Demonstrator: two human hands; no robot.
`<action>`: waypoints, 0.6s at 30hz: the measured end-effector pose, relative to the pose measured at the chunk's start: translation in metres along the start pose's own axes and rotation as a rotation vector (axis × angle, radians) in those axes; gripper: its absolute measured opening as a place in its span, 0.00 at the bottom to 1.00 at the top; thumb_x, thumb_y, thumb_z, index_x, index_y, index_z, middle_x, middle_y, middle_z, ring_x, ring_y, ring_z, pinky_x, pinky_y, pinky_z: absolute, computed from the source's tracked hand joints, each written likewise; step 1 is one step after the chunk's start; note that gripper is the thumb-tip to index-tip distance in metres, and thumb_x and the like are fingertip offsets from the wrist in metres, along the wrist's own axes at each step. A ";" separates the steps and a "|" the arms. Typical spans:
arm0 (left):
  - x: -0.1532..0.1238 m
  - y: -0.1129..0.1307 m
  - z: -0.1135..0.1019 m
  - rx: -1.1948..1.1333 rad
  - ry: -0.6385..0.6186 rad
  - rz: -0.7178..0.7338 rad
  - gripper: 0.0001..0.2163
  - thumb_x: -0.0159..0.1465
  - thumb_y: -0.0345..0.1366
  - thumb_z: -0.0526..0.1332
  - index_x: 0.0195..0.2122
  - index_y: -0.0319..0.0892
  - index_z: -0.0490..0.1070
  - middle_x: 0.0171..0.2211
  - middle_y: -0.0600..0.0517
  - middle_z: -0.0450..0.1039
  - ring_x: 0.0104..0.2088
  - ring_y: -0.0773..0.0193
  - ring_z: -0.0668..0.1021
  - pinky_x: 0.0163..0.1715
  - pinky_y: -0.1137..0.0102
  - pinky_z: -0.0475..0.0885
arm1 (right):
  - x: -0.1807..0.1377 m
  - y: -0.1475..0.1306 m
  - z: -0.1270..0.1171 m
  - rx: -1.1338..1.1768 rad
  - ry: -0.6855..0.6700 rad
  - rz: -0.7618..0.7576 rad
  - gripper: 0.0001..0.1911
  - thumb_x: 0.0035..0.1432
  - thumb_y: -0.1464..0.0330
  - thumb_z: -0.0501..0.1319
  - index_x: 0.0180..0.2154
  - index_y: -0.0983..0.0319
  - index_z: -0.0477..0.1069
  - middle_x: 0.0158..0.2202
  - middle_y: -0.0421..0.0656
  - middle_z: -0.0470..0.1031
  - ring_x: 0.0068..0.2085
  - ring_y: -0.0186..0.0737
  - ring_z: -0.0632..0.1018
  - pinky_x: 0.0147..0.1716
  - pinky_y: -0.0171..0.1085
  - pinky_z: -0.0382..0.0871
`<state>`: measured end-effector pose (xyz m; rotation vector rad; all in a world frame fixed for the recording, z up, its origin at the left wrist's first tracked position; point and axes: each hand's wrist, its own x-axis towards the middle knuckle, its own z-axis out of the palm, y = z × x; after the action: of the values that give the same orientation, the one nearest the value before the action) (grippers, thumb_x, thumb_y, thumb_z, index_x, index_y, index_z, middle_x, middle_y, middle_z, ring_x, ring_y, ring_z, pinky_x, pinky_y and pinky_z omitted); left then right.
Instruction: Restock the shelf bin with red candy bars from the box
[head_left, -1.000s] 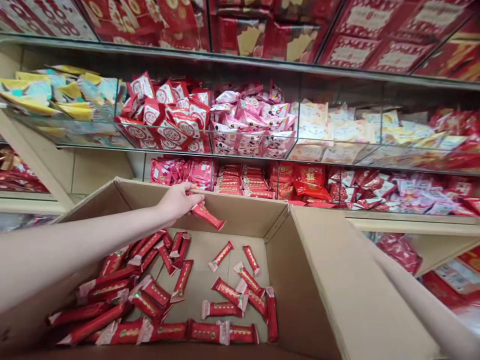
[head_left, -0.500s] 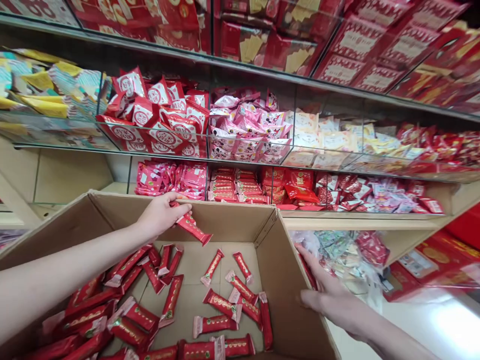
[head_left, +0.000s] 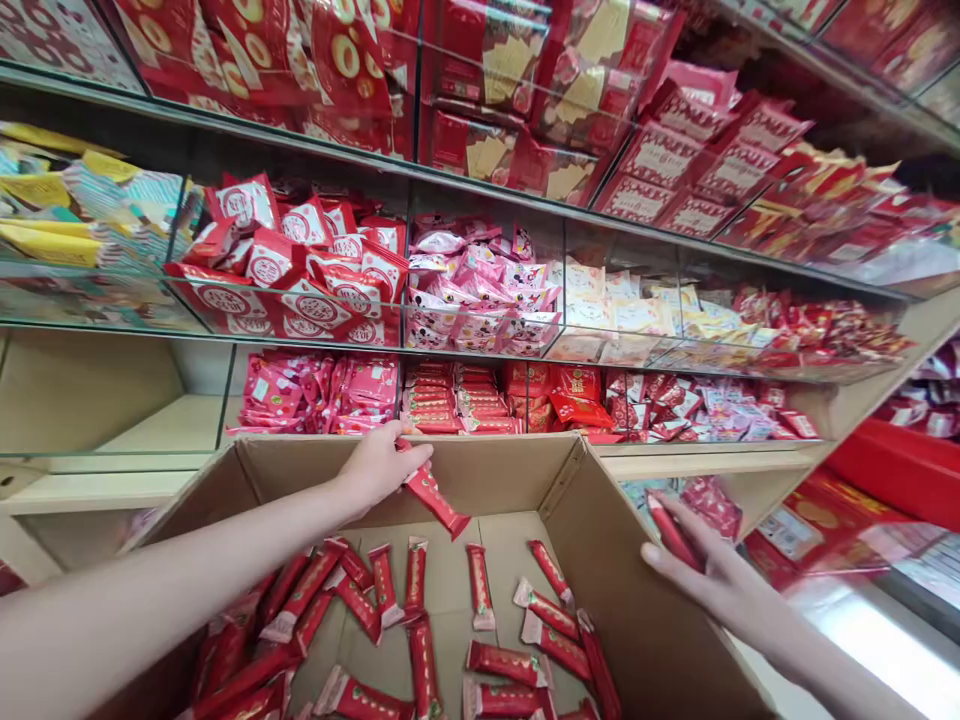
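Over the far part of an open cardboard box (head_left: 409, 478), my left hand (head_left: 380, 466) is closed on a red-wrapped snack bar (head_left: 437, 500), which slants down to the right. Just outside the box's right wall, my right hand (head_left: 709, 560) grips another red snack bar (head_left: 673, 532) along the palm, thumb reaching toward the wall. Inside the box lie several loose bars of the same wrapping, such as one red bar (head_left: 480, 587) in the middle and one red bar (head_left: 424, 665) nearer me. The left forearm hides some of the bars on the left.
Behind the box rise glass-fronted shelves. The lowest holds stacked red bars (head_left: 431, 397) and pink packets (head_left: 281, 393); above are red-and-white packets (head_left: 274, 262). A shelf edge (head_left: 705, 461) runs behind the box. Red cartons (head_left: 810, 525) stand at the right.
The view has shifted, with the box now lower and farther right. My right hand has lifted away from the box's right wall with its bar. My left hand still holds its bar.
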<state>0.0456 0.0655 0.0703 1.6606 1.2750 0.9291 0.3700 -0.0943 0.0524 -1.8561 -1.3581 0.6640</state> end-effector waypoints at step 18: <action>-0.004 0.011 -0.044 -0.251 -0.287 -0.045 0.14 0.52 0.43 0.62 0.37 0.41 0.72 0.27 0.53 0.76 0.29 0.64 0.75 0.31 0.72 0.67 | 0.081 -0.137 0.131 -0.010 -0.254 -0.861 0.19 0.51 0.73 0.57 0.46 0.59 0.56 0.43 0.45 0.71 0.44 0.38 0.72 0.42 0.38 0.64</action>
<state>0.0092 0.0677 0.0968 1.4987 0.9575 0.7571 0.2168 0.0403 0.0846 -1.0284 -2.1114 0.4279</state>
